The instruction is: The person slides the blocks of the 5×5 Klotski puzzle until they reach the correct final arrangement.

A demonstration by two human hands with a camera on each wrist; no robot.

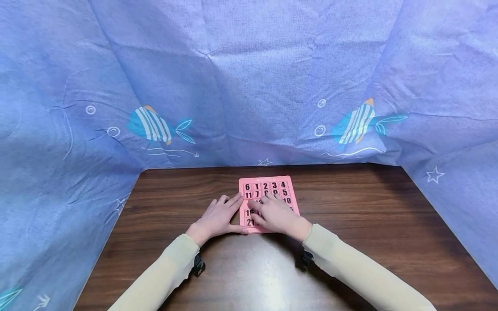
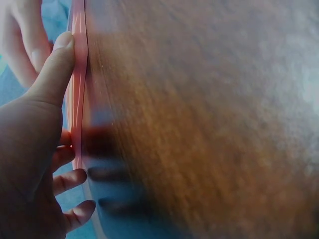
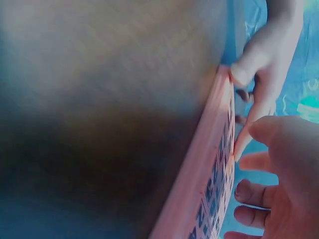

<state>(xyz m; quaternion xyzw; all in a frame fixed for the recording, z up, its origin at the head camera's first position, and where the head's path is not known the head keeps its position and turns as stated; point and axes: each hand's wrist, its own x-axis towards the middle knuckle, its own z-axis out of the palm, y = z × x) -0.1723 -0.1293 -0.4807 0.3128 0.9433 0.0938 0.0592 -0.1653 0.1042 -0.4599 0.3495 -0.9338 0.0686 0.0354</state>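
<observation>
A pink number slide puzzle (image 1: 266, 179) lies flat on the table, with black numerals on its tiles. My left hand (image 1: 218, 218) rests against its left side, fingers stretched out along the edge and thumb at the near left corner. In the left wrist view that thumb (image 2: 57, 64) lies on the puzzle's pink side wall (image 2: 77, 94). Over the middle of the tiles is my right hand (image 1: 274, 214), its fingers spread and lightly bent, covering several numerals. The right wrist view has its fingers (image 3: 256, 191) right by the tiled face (image 3: 219, 174).
The puzzle sits on a dark wood table (image 1: 350, 207), toward its back edge. A blue cloth (image 1: 264, 86) with printed fish hangs behind and along both sides. Both forearms reach in from the front, each with a black device (image 1: 198, 264) at the wrist.
</observation>
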